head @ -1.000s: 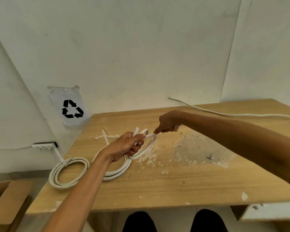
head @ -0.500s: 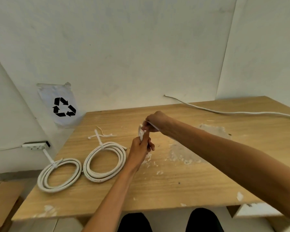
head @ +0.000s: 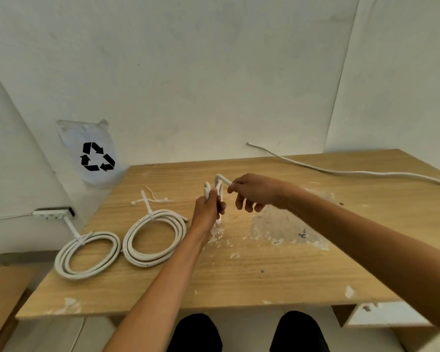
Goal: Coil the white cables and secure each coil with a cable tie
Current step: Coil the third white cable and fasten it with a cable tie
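We see no container on the counter (head: 264,275). Our left hand (head: 207,209) clenches a bent white cable (head: 220,184) above the counter's middle, and our right hand (head: 252,193) pinches its upper end. Two tied coils (head: 154,237) lie left. The left hand hides the cable's lower part; a loose cable (head: 353,172) runs off frame right.

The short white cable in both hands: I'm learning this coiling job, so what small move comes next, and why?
Probably lay another loop: the right hand pinches the free end of the short white cable while the left hand grips only a couple of small bends. It has no tie yet, unlike the two tied coils on the table.
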Demonstrator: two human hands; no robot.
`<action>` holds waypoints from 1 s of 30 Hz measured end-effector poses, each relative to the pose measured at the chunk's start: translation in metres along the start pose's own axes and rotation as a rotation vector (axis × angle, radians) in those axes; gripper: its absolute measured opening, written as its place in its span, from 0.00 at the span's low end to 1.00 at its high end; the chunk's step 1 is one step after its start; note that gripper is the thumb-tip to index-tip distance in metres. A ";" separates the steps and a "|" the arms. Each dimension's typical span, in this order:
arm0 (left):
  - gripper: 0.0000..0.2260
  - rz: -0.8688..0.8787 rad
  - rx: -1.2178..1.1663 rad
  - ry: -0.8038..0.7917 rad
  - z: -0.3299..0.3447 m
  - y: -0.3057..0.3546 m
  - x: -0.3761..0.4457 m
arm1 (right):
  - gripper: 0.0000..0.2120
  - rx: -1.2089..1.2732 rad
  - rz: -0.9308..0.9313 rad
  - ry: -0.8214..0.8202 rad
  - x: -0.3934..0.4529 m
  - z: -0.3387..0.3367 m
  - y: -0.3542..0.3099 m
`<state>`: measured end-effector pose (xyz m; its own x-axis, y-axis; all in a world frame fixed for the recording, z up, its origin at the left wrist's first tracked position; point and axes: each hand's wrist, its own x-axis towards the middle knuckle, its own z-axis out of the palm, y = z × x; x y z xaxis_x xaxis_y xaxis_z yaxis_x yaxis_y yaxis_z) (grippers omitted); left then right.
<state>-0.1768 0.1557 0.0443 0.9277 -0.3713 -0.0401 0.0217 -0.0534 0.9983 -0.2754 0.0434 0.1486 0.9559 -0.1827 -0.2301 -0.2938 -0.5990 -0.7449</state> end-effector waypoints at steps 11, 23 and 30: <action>0.27 -0.335 -0.757 -0.073 0.013 -0.007 -0.003 | 0.20 -0.370 -0.377 0.564 0.021 0.103 0.068; 0.22 -0.364 -0.931 -0.087 0.002 -0.023 -0.003 | 0.22 -0.553 -0.495 0.981 0.029 0.094 0.108; 0.25 -0.326 -1.110 -0.214 -0.006 -0.035 -0.013 | 0.22 -0.049 -0.385 1.020 0.059 0.095 0.108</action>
<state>-0.1872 0.1683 0.0106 0.7388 -0.6434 -0.2005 0.6575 0.6229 0.4239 -0.2511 0.0421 -0.0045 0.5422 -0.5230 0.6577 0.0044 -0.7809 -0.6246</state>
